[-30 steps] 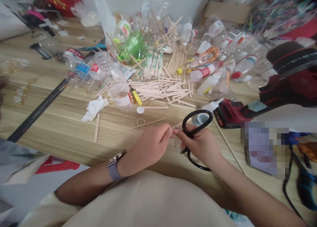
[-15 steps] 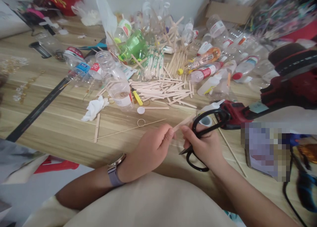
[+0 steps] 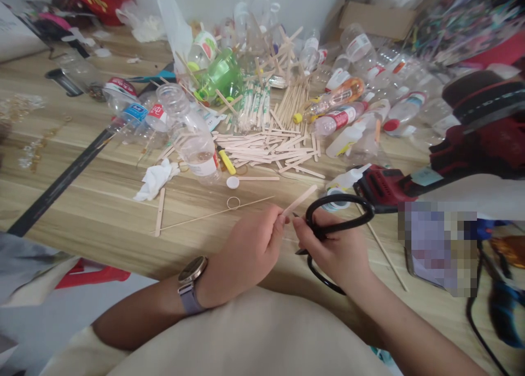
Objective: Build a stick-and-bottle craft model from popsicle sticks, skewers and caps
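Note:
Between thumb and fingers, my left hand (image 3: 256, 239) pinches a flat wooden craft stick (image 3: 302, 197) that points up and to the right. Black-handled scissors (image 3: 342, 200) are gripped in my right hand (image 3: 336, 247), close beside the stick's held end. One dark blade tip shows near my left thumb; whether it touches the stick I cannot tell. On the table to the left lie a craft stick with small holes (image 3: 160, 212) and a thin skewer (image 3: 213, 216) with a small ring (image 3: 233, 203) over it. A white cap (image 3: 232, 182) lies beyond them.
Loose craft sticks (image 3: 262, 149) and plastic bottles (image 3: 200, 152) crowd the back. At right are a red power tool (image 3: 381, 187), a glue bottle (image 3: 348, 178), a thin stick (image 3: 383, 250) and a phone (image 3: 438, 250). A crumpled tissue (image 3: 156, 179) lies left, near a long black bar (image 3: 61, 182).
My right hand has turned, and the scissors' upper loop has swung outward with their handles spread wider. A blade tip now shows by my left thumb. My left hand stays nearly still.

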A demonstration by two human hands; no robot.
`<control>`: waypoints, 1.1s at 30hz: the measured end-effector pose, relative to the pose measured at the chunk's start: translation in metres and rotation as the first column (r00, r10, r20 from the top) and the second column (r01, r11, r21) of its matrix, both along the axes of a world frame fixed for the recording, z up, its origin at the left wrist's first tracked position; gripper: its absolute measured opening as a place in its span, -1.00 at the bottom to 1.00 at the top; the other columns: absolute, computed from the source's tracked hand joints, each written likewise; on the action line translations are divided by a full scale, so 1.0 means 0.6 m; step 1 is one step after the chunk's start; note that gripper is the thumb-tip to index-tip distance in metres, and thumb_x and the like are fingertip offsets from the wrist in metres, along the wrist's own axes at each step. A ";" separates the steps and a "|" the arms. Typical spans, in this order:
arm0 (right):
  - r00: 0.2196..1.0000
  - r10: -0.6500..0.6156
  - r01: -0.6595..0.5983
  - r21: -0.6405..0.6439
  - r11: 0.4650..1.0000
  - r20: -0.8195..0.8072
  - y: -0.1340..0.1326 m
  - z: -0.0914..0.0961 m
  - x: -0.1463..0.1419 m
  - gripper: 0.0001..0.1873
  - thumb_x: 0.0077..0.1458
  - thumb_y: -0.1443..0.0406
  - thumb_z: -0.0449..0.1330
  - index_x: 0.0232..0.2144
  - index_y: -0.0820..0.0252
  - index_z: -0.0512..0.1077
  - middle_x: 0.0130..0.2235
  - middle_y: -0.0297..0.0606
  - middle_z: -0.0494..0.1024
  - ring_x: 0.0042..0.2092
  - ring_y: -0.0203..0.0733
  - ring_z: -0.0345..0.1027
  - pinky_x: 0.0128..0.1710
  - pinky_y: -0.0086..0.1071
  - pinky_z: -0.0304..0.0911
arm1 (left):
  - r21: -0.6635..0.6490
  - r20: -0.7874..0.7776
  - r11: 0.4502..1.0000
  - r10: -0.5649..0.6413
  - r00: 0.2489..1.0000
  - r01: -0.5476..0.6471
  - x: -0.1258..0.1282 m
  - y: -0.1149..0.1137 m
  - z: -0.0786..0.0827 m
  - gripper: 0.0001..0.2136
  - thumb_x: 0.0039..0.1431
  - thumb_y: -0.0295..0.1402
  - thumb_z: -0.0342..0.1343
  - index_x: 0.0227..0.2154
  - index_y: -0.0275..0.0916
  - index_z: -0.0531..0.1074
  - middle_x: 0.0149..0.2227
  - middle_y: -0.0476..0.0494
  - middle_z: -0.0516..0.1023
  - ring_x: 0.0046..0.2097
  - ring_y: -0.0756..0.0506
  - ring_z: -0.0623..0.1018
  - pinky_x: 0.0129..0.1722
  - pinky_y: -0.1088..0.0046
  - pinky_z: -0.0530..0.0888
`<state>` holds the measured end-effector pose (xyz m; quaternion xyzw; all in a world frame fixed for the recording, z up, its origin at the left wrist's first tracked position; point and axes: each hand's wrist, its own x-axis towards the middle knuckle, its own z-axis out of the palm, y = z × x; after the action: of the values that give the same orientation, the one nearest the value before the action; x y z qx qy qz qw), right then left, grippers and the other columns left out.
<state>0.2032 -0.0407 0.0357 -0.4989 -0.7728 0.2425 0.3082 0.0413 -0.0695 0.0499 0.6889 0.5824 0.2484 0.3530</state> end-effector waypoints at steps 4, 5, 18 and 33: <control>1.000 -0.007 0.007 -0.003 1.000 -0.015 0.002 0.000 -0.005 -0.69 0.14 0.24 0.09 -0.62 0.14 0.23 -0.67 -0.38 0.31 -0.60 -0.31 0.24 -0.63 -0.47 0.09 | 0.036 -0.028 0.999 -0.028 0.999 0.029 0.000 -0.002 -0.003 -0.75 0.38 -0.33 -0.24 -0.28 -0.22 0.33 -0.33 -0.09 0.48 -0.28 -0.10 0.45 -0.28 0.37 0.31; 1.000 -0.007 0.007 -0.016 1.000 -0.028 0.003 -0.001 -0.005 -0.72 0.14 0.25 0.09 -0.60 0.15 0.26 -0.65 -0.38 0.33 -0.58 -0.31 0.26 -0.62 -0.47 0.12 | 0.037 -0.028 0.999 -0.033 0.999 0.034 0.000 -0.002 -0.003 -0.75 0.38 -0.32 -0.24 -0.28 -0.22 0.33 -0.33 -0.10 0.49 -0.28 -0.10 0.46 -0.28 0.36 0.31; 0.992 0.037 -0.052 -0.120 0.991 -0.124 0.005 0.003 -0.012 -0.81 0.19 0.27 0.06 -0.43 0.17 0.40 -0.43 -0.31 0.50 -0.51 -0.33 0.38 -0.55 -0.48 0.31 | -0.247 0.341 0.969 0.114 0.933 -0.028 -0.011 0.020 -0.018 -0.58 0.35 -0.09 -0.26 -0.42 -0.18 0.39 -0.53 0.03 0.29 -0.44 -0.03 0.33 -0.43 0.44 0.28; 0.961 -0.031 -0.083 -0.391 0.917 -0.276 0.014 0.023 -0.019 -0.78 0.19 0.21 0.06 -0.44 0.19 0.38 -0.70 -0.44 0.35 -0.67 -0.36 0.24 -0.69 -0.54 0.15 | -0.228 0.390 0.974 0.084 0.917 0.008 -0.008 0.023 -0.020 -0.69 0.36 -0.22 -0.29 -0.50 -0.17 0.13 -0.48 0.03 0.25 -0.38 -0.03 0.31 -0.36 0.44 0.29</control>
<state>0.1915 -0.0323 0.0494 -0.5020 -0.6630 0.4661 0.3018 0.0363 -0.0555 0.0380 0.5683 0.5362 0.3224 0.5344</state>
